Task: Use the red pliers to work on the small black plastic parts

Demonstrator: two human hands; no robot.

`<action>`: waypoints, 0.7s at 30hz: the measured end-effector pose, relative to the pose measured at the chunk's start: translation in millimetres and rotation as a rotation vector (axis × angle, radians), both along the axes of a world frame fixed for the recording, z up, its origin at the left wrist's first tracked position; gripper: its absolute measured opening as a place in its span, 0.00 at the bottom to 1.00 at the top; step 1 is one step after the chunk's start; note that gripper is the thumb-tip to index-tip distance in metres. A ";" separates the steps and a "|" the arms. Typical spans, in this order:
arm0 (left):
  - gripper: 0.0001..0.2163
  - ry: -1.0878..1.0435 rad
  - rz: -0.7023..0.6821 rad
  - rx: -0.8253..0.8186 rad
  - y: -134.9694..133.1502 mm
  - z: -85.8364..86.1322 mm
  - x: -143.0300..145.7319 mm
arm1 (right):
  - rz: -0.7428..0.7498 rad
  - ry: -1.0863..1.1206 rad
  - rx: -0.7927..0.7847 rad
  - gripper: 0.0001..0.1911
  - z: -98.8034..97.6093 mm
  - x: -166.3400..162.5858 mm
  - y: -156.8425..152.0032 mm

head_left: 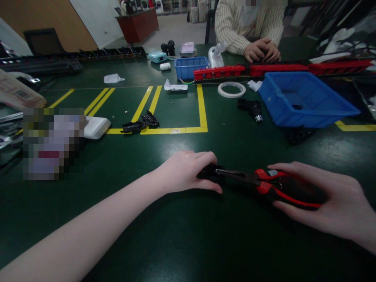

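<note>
Pliers (263, 187) with red grips lie toward four o'clock on my feed, my right hand (331, 203) wrapped around their handles. Toward six o'clock, my left hand (190, 172) pinches a black part (210, 173), mostly hidden by the fingers; the tool's tips end at it, though I cannot tell whether they bite. My hands are apart, low over the green table (164, 235). Toward two o'clock, a black fitting (249, 105) sits just beside a blue bin (284, 109), a tape roll (232, 95) near both. Toward nine o'clock, black pieces (135, 126) lie across a yellow line (158, 132). Past one o'clock, a co-worker's hands (258, 51) rest together.
</note>
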State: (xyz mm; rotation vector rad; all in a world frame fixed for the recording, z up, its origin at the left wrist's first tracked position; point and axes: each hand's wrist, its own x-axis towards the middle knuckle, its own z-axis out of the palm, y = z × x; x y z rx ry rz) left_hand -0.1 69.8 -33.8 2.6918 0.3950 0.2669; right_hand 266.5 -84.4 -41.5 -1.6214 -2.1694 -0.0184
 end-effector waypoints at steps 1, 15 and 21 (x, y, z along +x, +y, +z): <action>0.22 -0.004 0.010 0.030 -0.5 -0.6 0.2 | -0.003 0.020 -0.022 0.27 0.0 0.0 1.0; 0.23 -0.055 -0.038 0.057 0.1 -0.8 1.1 | -0.016 -0.141 0.166 0.26 0.1 -2.6 -2.6; 0.22 -0.045 -0.033 0.055 0.1 -1.2 1.9 | 0.008 -0.088 0.102 0.27 -3.0 2.2 0.5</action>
